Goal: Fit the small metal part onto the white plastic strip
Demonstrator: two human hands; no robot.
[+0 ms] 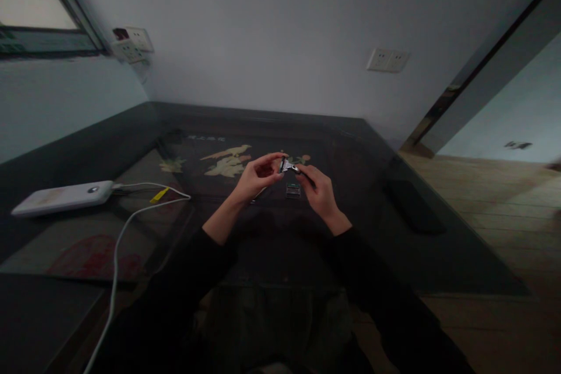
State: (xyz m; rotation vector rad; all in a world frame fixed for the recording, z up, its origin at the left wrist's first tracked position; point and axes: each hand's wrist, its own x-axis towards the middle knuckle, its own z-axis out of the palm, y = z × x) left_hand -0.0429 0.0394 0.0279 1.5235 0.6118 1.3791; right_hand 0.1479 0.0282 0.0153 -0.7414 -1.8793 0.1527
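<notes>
My left hand (256, 178) and my right hand (319, 190) meet above the dark glass-topped table (394, 234). Between their fingertips is a small shiny metal object with a dark handle, like a razor (288, 166). The right hand grips its dark handle end; the left hand's thumb and fingers pinch the silver head. Just below, a small dark rectangular piece (293, 189) lies on the table. A thin dark stick-like item (258, 195) lies under the left hand. Both sleeves are black.
A white power bank (63, 197) lies at the left with a white cable (117, 257) and a yellow tag (158, 194). A dark flat object (412, 205) rests at the right. Wall sockets (387, 60) sit behind; a doorway opens at right.
</notes>
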